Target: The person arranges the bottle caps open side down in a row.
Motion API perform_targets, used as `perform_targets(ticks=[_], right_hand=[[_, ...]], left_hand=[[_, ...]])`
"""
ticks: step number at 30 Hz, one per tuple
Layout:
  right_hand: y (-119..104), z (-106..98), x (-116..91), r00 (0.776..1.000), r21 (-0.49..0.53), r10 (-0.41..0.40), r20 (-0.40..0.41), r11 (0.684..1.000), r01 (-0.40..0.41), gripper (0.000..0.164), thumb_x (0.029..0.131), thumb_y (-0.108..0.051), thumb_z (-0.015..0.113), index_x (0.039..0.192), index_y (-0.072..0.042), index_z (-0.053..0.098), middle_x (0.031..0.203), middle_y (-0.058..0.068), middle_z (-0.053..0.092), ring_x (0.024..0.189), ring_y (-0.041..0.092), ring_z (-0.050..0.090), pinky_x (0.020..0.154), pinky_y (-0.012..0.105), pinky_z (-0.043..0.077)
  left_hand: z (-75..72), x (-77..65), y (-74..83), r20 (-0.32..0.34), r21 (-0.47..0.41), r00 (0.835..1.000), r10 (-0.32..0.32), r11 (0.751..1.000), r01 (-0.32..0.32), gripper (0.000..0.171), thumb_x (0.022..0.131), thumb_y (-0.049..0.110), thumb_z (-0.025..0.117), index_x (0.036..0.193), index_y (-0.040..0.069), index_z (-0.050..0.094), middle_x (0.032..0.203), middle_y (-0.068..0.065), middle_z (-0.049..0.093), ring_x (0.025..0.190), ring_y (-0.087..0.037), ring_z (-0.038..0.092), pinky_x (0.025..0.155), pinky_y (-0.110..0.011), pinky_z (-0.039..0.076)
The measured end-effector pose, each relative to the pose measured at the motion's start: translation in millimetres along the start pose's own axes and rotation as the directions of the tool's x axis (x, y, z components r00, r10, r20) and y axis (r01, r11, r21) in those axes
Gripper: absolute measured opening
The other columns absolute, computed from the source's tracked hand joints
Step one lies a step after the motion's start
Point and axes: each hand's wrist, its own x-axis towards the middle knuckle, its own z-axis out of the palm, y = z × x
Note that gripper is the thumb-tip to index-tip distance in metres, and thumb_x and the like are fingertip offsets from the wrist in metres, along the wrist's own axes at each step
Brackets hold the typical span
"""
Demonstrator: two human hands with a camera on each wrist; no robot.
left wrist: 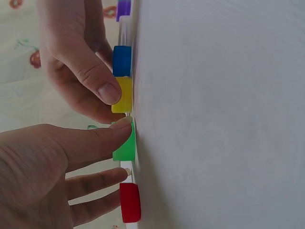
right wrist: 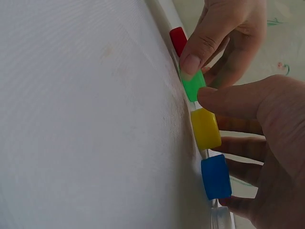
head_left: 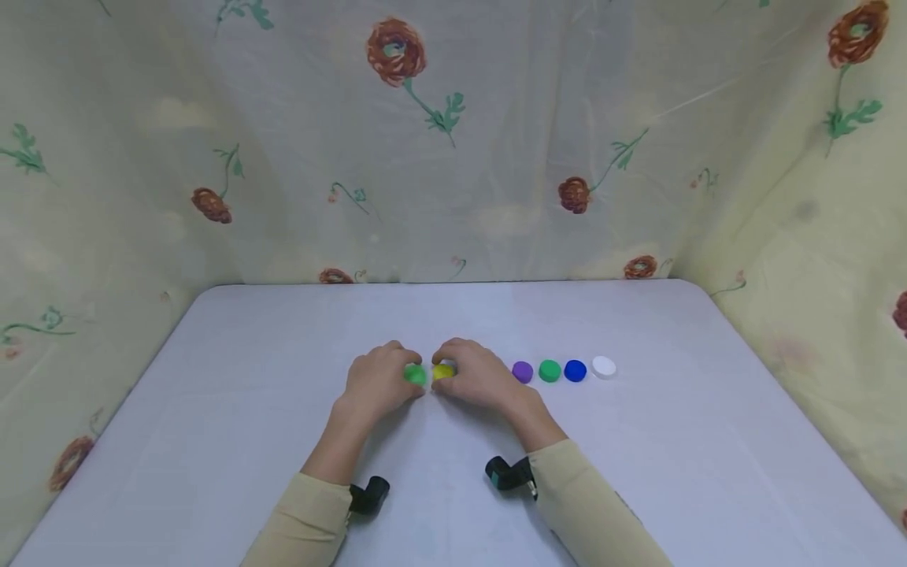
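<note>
Near the middle of the white table, my left hand (head_left: 379, 381) pinches a light green bottle cap (head_left: 415, 375) between thumb and fingers. Just to its right, my right hand (head_left: 483, 376) has its thumb and fingers around a yellow bottle cap (head_left: 442, 371). A narrow gap parts the two caps. In the left wrist view, a red cap (left wrist: 130, 202) lies by the left hand's lower fingers. A blue cap (right wrist: 216, 176) sits beside the yellow one, near the right hand's fingers; the head view hides both the red and this blue cap.
Right of the hands, a row holds a purple cap (head_left: 522, 372), a darker green cap (head_left: 549, 371), another blue cap (head_left: 575, 371) and a white cap (head_left: 604, 367). A clear piece (right wrist: 220, 218) stands past the nearer blue cap. Flowered cloth (head_left: 496, 220) surrounds the table (head_left: 212, 441).
</note>
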Motion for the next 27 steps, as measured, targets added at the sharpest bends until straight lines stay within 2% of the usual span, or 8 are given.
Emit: perform_targets(ticks=[6,12,17,27], right_hand=[[-5.1,2.3,2.7,1.000,0.003,-0.021,-0.001,1.000,0.021,0.038,0.087,-0.030,0.073,0.122,-0.017,0.069,0.136,0.003,0.062,0.132,0.026,0.055,0.110,0.046,0.044],[-6.5,6.1,8.2,0.999,-0.009,-0.042,-0.005,0.999,0.042,0.036,0.088,-0.029,0.072,0.122,-0.017,0.069,0.138,0.004,0.061,0.132,0.025,0.054,0.110,0.046,0.044],[-8.5,7.1,12.2,0.998,-0.011,-0.070,-0.003,0.997,0.070,0.034,0.089,-0.030,0.071,0.120,-0.017,0.070,0.137,0.004,0.061,0.132,0.026,0.054,0.110,0.046,0.043],[-14.9,10.3,15.3,0.993,-0.003,-0.117,-0.004,0.993,0.117,0.027,0.089,-0.026,0.072,0.113,-0.014,0.073,0.128,0.005,0.066,0.126,0.026,0.058,0.107,0.045,0.046]], left_hand=[[-4.5,-3.4,-7.5,0.008,-0.014,1.000,-0.025,1.000,0.025,0.044,0.080,0.032,0.081,0.120,0.017,0.072,0.123,-0.007,0.067,0.111,-0.029,0.065,0.084,-0.048,0.053],[-4.0,-4.3,-16.1,-0.002,-0.028,1.000,-0.032,0.999,0.031,0.042,0.081,0.031,0.081,0.119,0.017,0.072,0.121,-0.006,0.068,0.106,-0.027,0.065,0.080,-0.045,0.053],[-5.7,-4.4,-22.2,0.006,-0.027,0.999,-0.046,0.999,0.046,0.040,0.082,0.030,0.080,0.119,0.018,0.072,0.123,-0.006,0.067,0.106,-0.027,0.065,0.081,-0.046,0.054],[-6.3,-6.7,-25.0,-0.024,-0.020,1.000,-0.007,1.000,0.007,0.026,0.083,0.028,0.080,0.108,0.020,0.078,0.112,-0.005,0.069,0.098,-0.026,0.067,0.073,-0.043,0.054]])
